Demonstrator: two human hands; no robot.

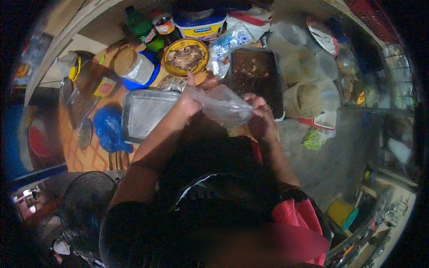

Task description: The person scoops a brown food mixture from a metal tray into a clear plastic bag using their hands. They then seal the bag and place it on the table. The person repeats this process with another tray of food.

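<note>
Between my two hands stretches a clear plastic bag (225,106), held in front of my chest. My left hand (192,98) grips one side of it, thumb up, with the fingers partly behind the film. At the other end, my right hand (262,112) pinches the bag's edge. Just beyond the bag stands a yellow bowl (166,68) holding brown, torn-looking food (186,57). A dark rectangular pan (254,75) with crumbs in it lies beyond my right hand. Left of my left hand is a metal baking tray (150,112), partly covered by my forearm.
A blue plastic bag (109,125) lies left of the tray. Behind it stand a lidded jar (135,65), a green bottle (142,28) and a blue-lidded tub (200,26). To the right are a plastic bucket (296,100) and a red-and-white container (323,120). A mesh fan guard (88,187) stands lower left.
</note>
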